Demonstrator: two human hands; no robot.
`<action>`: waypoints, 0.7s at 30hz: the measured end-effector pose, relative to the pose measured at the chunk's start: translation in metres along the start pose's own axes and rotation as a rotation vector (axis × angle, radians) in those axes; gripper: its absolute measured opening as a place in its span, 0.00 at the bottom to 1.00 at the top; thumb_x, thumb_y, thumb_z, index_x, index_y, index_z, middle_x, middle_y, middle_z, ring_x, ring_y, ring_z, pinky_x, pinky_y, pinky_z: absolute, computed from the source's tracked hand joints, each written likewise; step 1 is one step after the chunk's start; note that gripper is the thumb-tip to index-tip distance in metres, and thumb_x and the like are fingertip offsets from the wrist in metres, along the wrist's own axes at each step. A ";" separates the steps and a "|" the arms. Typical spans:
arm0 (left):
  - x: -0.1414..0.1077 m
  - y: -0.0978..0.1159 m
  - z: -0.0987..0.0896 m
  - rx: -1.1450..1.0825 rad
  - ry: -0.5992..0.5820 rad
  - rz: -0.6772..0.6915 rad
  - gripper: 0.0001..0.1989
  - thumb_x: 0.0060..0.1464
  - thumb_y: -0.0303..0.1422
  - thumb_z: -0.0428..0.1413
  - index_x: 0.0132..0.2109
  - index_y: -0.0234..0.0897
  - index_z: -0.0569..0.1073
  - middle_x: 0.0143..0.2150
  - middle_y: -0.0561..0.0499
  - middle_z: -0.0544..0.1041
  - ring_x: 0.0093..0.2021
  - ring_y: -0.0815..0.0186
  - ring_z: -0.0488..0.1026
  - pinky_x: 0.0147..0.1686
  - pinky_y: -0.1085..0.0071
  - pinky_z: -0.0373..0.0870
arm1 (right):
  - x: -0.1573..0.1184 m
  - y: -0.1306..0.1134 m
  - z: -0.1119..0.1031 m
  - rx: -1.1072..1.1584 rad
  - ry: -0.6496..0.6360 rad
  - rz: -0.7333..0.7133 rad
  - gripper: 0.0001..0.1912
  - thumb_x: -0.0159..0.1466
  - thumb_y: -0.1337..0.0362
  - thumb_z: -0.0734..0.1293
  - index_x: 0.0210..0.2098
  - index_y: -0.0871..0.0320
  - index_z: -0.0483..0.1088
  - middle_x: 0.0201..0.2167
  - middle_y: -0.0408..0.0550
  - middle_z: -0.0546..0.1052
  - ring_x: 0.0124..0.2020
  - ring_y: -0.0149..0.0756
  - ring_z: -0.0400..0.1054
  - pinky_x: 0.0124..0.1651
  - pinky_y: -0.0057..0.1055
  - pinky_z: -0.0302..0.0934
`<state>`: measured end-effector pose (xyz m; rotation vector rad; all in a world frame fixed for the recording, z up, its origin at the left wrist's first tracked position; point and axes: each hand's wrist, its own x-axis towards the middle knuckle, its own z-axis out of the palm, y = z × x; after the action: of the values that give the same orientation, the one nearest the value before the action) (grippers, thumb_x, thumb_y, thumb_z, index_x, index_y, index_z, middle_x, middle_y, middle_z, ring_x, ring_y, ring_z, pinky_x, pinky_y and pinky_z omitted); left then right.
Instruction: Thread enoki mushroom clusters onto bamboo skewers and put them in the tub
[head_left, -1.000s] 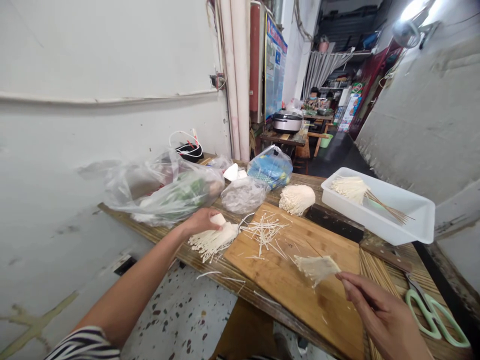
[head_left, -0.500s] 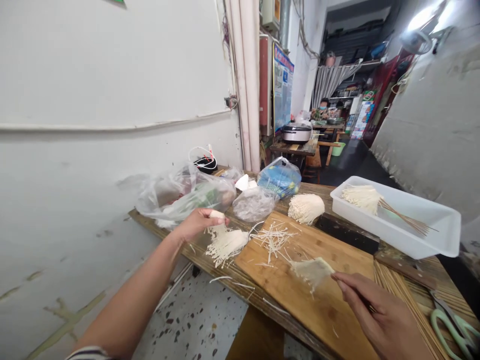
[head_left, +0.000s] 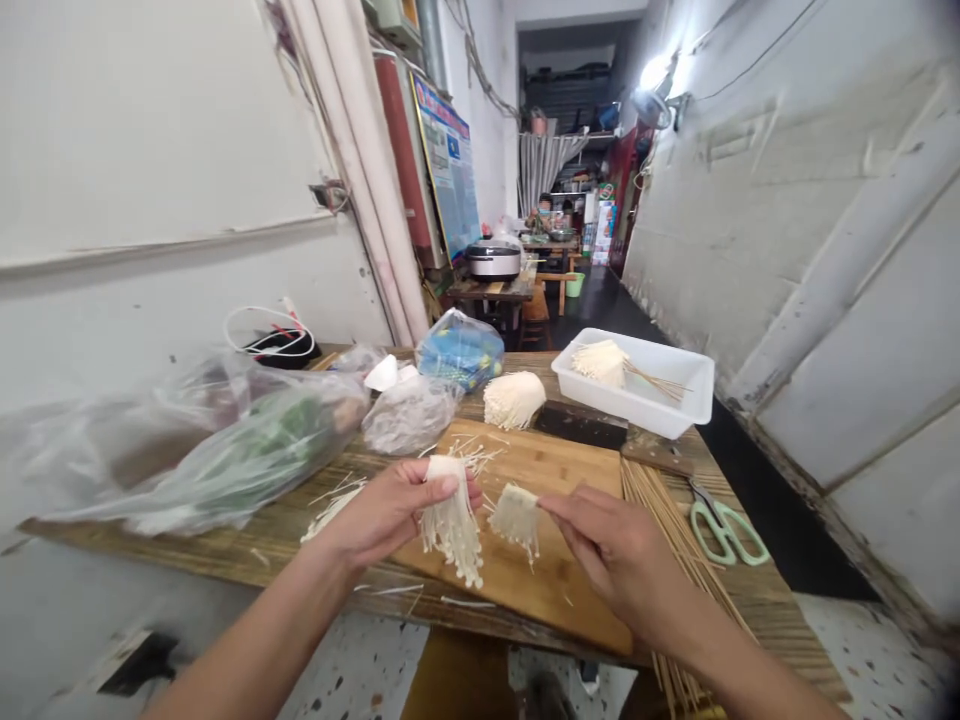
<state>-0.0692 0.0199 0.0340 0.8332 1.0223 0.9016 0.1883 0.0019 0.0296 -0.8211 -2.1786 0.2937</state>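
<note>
My left hand (head_left: 405, 500) pinches a bunch of enoki mushrooms (head_left: 452, 520), whose thin stems and caps hang down over the wooden cutting board (head_left: 555, 580). Close to its right, my right hand (head_left: 600, 530) grips a smaller enoki piece (head_left: 516, 518) by its right end; whether a skewer runs through it is hidden by the fingers. The two pieces are apart. Loose enoki strands lie on the board behind them. More enoki (head_left: 330, 508) lies left of the board, partly behind my left hand.
A white tray (head_left: 637, 400) holds skewered enoki. Near the board are an enoki bundle (head_left: 514, 400), a cleaver (head_left: 581, 424), bamboo skewers (head_left: 675, 540) and green-handled scissors (head_left: 724, 530). Plastic bags (head_left: 270, 440) lie at the left; a blue bag (head_left: 459, 352) stands behind.
The view has turned right. My left hand has moved from the pile to the board with a bunch of enoki, close to the piece in my right hand.
</note>
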 end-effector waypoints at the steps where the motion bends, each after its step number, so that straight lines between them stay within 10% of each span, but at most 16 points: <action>1: 0.001 0.001 0.002 -0.006 0.001 -0.011 0.19 0.32 0.38 0.70 0.33 0.33 0.80 0.31 0.46 0.82 0.34 0.64 0.78 0.39 0.72 0.73 | -0.002 0.001 -0.002 -0.003 0.010 -0.002 0.15 0.66 0.72 0.57 0.46 0.60 0.72 0.28 0.47 0.74 0.28 0.32 0.68 0.29 0.27 0.62; 21: 0.009 0.004 0.011 0.049 0.004 0.005 0.17 0.33 0.36 0.70 0.34 0.33 0.80 0.31 0.46 0.82 0.34 0.64 0.78 0.39 0.72 0.71 | -0.003 0.008 -0.010 -0.057 -0.039 0.042 0.16 0.67 0.71 0.56 0.46 0.59 0.73 0.25 0.46 0.72 0.25 0.32 0.65 0.27 0.27 0.57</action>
<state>-0.0574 0.0278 0.0380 0.8754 1.0500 0.8857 0.2005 0.0052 0.0311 -0.9006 -2.2168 0.2710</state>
